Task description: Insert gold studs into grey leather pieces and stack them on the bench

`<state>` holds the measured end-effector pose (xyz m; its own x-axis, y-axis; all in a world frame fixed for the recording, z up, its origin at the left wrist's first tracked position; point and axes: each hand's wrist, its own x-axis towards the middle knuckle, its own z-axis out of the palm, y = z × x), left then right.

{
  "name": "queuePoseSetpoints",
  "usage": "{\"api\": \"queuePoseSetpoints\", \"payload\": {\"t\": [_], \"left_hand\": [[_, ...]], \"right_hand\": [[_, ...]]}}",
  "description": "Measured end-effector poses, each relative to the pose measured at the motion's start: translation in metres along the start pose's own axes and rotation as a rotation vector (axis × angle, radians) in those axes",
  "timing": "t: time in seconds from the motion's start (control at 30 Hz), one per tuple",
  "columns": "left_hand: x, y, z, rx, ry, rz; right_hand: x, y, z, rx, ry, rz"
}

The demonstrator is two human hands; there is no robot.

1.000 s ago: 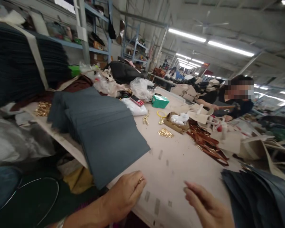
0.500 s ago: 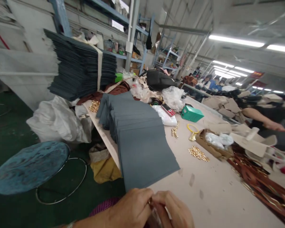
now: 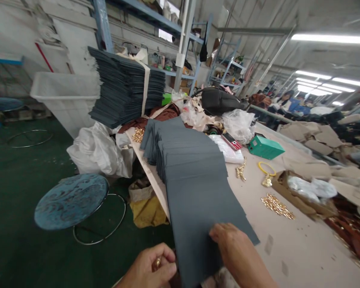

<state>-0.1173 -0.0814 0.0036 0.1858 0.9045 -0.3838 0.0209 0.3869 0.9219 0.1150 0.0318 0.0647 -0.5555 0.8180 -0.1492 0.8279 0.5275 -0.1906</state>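
Here the right hand (image 3: 240,256) lies flat, fingers released, on the grey sheets (image 3: 198,188); left hand (image 3: 151,270) fingers clench a gold piece (image 3: 157,263).

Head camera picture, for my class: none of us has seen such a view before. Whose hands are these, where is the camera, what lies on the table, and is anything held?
The camera sits on a worker's head and looks forward and down, so the two hands at the bottom edge are that person's own. The right hand rests flat on the nearest of the grey sheets, which lie fanned out in an overlapping row along the table. The left hand is curled shut around a small gold fitting. More gold fittings lie loose further along, beside a green box. A tied bundle of grey sheets stands behind, and a blue stool is on the floor.
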Motion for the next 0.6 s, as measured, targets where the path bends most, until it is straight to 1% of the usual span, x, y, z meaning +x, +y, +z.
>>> {"api": "queuePoseSetpoints", "payload": {"t": [0.03, 0.07, 0.1, 0.13, 0.2, 0.27, 0.3, 0.37, 0.47, 0.53, 0.6], "left_hand": [[-0.003, 0.003, 0.004, -0.045, -0.044, -0.004], [-0.006, 0.007, 0.008, -0.093, -0.091, 0.001], [-0.009, 0.013, 0.013, -0.149, -0.138, 0.014], [-0.012, 0.018, 0.018, -0.216, -0.183, 0.042], [-0.015, 0.031, 0.029, -0.367, -0.254, 0.107], [-0.013, 0.041, 0.037, -0.497, -0.273, 0.149], [-0.011, 0.046, 0.04, -0.545, -0.27, 0.145], [-0.004, 0.052, 0.044, -0.577, -0.232, 0.111], [0.009, 0.056, 0.049, -0.544, -0.176, 0.053], [0.016, 0.056, 0.052, -0.522, -0.117, -0.009], [0.02, 0.054, 0.054, -0.502, -0.053, -0.074]], "right_hand": [[-0.01, 0.004, -0.005, 0.047, -0.125, 0.033], [-0.019, 0.007, -0.008, 0.113, -0.222, 0.061], [-0.026, 0.01, -0.011, 0.199, -0.273, 0.076], [-0.032, 0.012, -0.013, 0.298, -0.273, 0.082], [-0.037, 0.014, -0.01, 0.512, -0.174, 0.105], [-0.035, 0.012, -0.001, 0.717, -0.064, 0.182], [-0.033, 0.011, 0.004, 0.813, -0.033, 0.23], [-0.028, 0.008, 0.014, 0.982, -0.001, 0.297], [-0.024, 0.005, 0.022, 1.166, 0.003, 0.31], [-0.024, 0.004, 0.023, 1.234, -0.014, 0.308], [-0.025, 0.004, 0.022, 1.249, -0.019, 0.307]]}}
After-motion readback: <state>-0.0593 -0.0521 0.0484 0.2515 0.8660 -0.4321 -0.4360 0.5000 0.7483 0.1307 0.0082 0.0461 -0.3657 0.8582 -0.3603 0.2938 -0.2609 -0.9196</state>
